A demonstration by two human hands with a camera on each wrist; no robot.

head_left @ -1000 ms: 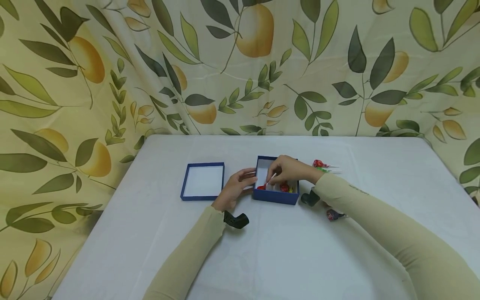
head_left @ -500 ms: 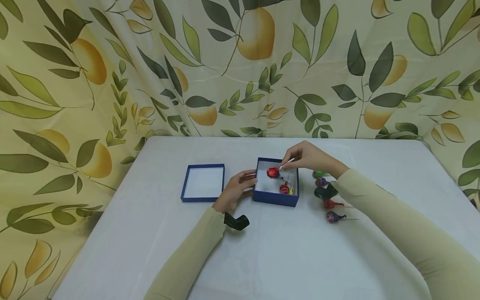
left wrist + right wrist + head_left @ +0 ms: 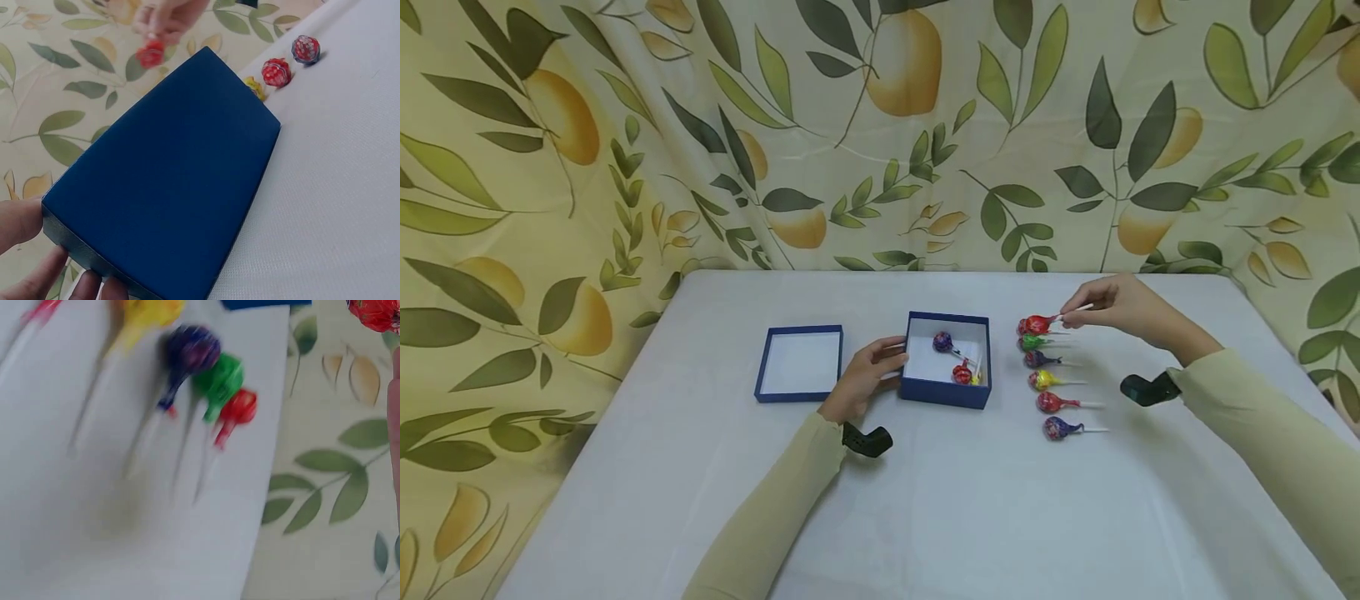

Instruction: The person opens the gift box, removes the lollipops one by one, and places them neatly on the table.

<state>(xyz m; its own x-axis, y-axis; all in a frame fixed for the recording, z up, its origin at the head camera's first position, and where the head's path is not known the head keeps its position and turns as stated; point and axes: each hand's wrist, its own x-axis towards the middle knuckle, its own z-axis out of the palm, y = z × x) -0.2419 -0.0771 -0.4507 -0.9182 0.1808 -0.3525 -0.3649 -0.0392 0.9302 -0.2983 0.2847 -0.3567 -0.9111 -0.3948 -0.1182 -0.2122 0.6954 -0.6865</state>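
With your right hand (image 3: 1138, 312) you pinch the stick of a red lollipop (image 3: 1040, 325), at the far end of the row of lollipops (image 3: 1049, 402) on the desk (image 3: 970, 508). Your left hand (image 3: 859, 381), its fingers slightly spread, touches the left side of the blue box (image 3: 945, 394) (inside it lie more lollipops (image 3: 942, 342)).

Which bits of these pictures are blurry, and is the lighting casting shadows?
Head view: row of lollipops fairly clear, soft shadow on the table near the right sleeve; left wrist view: blue box fairly clear, but the right hand and held red lollipop beyond it are soft; right wrist view: row blurred, sticks included, while that held lollipop, cut by the frame edge, looks sharper.
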